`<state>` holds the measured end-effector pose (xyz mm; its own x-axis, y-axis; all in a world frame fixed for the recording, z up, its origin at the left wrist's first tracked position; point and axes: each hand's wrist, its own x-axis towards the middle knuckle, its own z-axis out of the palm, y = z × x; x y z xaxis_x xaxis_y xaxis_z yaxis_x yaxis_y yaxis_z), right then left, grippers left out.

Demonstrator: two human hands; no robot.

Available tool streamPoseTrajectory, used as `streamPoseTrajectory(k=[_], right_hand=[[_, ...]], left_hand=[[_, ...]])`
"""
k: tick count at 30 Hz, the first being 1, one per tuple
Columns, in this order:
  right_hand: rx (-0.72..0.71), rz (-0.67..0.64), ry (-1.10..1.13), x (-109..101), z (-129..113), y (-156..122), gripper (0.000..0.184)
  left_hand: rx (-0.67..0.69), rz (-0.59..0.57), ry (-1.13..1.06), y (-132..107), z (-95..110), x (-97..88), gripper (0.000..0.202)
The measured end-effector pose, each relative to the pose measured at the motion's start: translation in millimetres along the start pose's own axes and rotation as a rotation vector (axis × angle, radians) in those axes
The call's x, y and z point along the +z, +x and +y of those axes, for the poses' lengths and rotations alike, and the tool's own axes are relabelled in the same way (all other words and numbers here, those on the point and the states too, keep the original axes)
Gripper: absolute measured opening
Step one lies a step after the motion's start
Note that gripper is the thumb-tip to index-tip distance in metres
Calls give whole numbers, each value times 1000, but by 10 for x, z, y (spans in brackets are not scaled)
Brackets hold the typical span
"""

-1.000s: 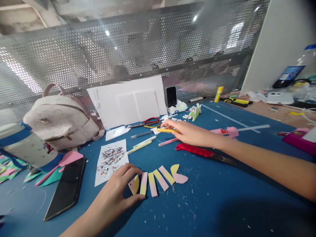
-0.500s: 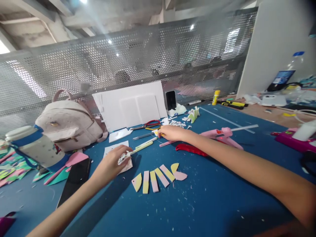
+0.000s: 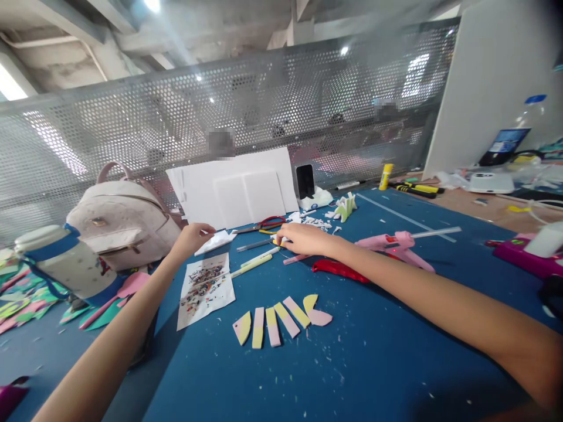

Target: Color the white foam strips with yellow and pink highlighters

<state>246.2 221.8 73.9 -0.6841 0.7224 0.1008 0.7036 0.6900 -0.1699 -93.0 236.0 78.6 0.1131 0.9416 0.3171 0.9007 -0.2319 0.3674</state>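
My left hand (image 3: 196, 237) is over the back left, fingers loosely bent and apart, beside a folded white paper (image 3: 214, 243). In front of it lies a white sheet (image 3: 187, 316) strewn with small multicoloured bits. My right hand (image 3: 301, 237) is bent down to the table, fingertips together at a small yellow-and-white piece (image 3: 276, 242) that they partly hide. A yellow pen-like stick (image 3: 253, 265) and a grey pen (image 3: 254, 245) lie between the hands. Red-handled scissors (image 3: 268, 223) are just behind. Pink-and-yellow foam strips (image 3: 272, 328) form a row nearer me.
Under my right forearm lies a red-handled cutter (image 3: 336, 268); a pink glue gun (image 3: 396, 241) is beyond it. A backpack (image 3: 123, 217) and tumbler (image 3: 65, 264) stand left. White boards (image 3: 237, 193), a phone (image 3: 305, 180) and white scraps (image 3: 314, 221) are at the back.
My left hand has moved back and left, off the sheet of coloured bits, and no longer holds the crumpled white piece. My right hand has stayed nearly in place.
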Motion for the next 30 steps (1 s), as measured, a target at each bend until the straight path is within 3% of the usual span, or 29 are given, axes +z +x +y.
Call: streamPoseTrajectory(k=[3,5,10,15,17,21,25,27,30], right_hand=[[3,17,9,-38,-43,-23,27],[10,37,29,-106,-93,-43,26],[11,113,139,-453,-259,48,24],[-126,309,396,-683,-423,489,23],[-169,353,571,-627,-501,693,25],[-121,212,886,-320,-618,980,38],[-110,29,990,-43,-561,1115,22],[-122,18,1028,19,-486,1157,14],[-122,49,1053,35,-393,1193,16]], left_hand=[[12,-53,-32,65,-7,97,15],[14,-29,-47,90,-16,92,12],[-5,116,-136,133,33,-132,26],[24,189,-270,170,247,-311,39],[46,197,-282,166,347,-337,38],[135,132,-277,136,509,-359,29],[199,112,-278,130,568,-365,26],[200,93,-290,137,550,-354,27],[196,49,-318,147,476,-327,28]])
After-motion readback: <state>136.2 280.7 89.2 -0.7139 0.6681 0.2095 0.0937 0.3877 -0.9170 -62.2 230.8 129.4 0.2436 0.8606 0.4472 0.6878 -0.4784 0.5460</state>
